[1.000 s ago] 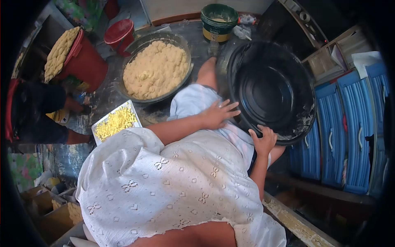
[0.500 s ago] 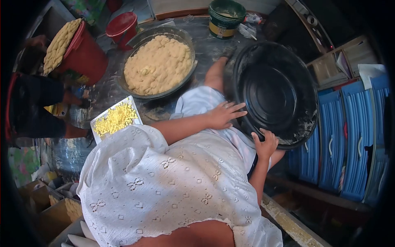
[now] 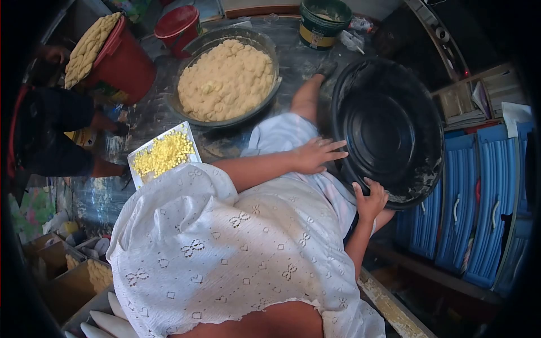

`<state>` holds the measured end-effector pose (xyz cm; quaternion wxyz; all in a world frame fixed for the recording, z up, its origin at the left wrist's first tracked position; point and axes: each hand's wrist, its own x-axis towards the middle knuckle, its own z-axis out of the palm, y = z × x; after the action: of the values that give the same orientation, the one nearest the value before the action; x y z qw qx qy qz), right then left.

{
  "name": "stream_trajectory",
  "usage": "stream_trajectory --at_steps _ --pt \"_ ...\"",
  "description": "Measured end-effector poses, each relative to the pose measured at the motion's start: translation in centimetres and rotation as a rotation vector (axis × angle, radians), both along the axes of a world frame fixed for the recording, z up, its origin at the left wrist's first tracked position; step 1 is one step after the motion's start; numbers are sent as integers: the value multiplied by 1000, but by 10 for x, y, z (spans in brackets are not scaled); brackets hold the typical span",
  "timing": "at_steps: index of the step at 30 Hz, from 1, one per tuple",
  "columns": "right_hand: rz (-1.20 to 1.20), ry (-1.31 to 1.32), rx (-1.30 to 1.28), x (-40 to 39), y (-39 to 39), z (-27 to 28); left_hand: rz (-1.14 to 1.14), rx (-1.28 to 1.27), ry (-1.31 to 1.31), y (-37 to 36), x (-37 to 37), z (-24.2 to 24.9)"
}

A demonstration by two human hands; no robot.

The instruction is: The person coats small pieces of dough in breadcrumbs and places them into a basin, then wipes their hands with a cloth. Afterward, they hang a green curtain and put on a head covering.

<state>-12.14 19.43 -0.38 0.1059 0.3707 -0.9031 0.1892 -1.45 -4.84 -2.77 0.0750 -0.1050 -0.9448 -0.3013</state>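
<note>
A large black basin [image 3: 389,129] is tilted up beside my knees, with whitish residue on its lower right wall. My left hand [image 3: 319,155] lies over the cloth on my lap, its fingers spread and their tips at the basin's near rim. Lower on the same rim rests my right hand [image 3: 371,200], thumb and fingers apart, fingertips touching the edge. Neither hand grips anything visible. To the left, a wide basin holds a mound of pale dough [image 3: 225,81]. A white tray of small yellow pieces [image 3: 163,153] sits near my left arm.
Another person's legs [image 3: 62,132] and hand show at the far left, by a red bucket [image 3: 127,67] topped with dough. Behind stand a smaller red bucket [image 3: 177,28] and a green bucket [image 3: 321,34]. Blue folders [image 3: 459,197] line the right; divided boxes [image 3: 73,281] are lower left.
The view has shifted slightly, so most things sit a little further right and the upper ones higher. My hands keep nearly the same place on the black basin's rim.
</note>
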Motion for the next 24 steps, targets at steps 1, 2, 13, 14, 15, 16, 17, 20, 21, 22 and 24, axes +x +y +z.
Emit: stream_trajectory --at_steps 1,2,13,14,15,16,17,20,21,22,24 --pt "-2 -11 3 0 0 0 2 1 -4 0 1 1" --pt "0 -14 3 0 -1 0 -2 0 -13 0 1 1" --pt "14 5 -1 0 -2 2 23 22 -73 4 -3 2" --pt "15 4 1 0 -2 2 38 -4 -57 5 -4 0" --pt "21 16 1 0 -2 3 52 -30 -40 6 -6 -1" --pt "25 26 0 0 -2 3 49 -28 -40 6 -6 -3" --pt "18 27 3 0 -2 4 62 -41 -53 7 -6 -1" --pt "16 40 6 0 -2 4 67 -61 -68 7 -6 2" --pt "19 33 3 1 -3 5 74 -68 -70 6 -6 2" --pt "24 26 0 1 -3 5 70 -55 -71 6 -6 2" --pt "12 26 -2 2 -4 6 64 -49 -75 6 -6 2"
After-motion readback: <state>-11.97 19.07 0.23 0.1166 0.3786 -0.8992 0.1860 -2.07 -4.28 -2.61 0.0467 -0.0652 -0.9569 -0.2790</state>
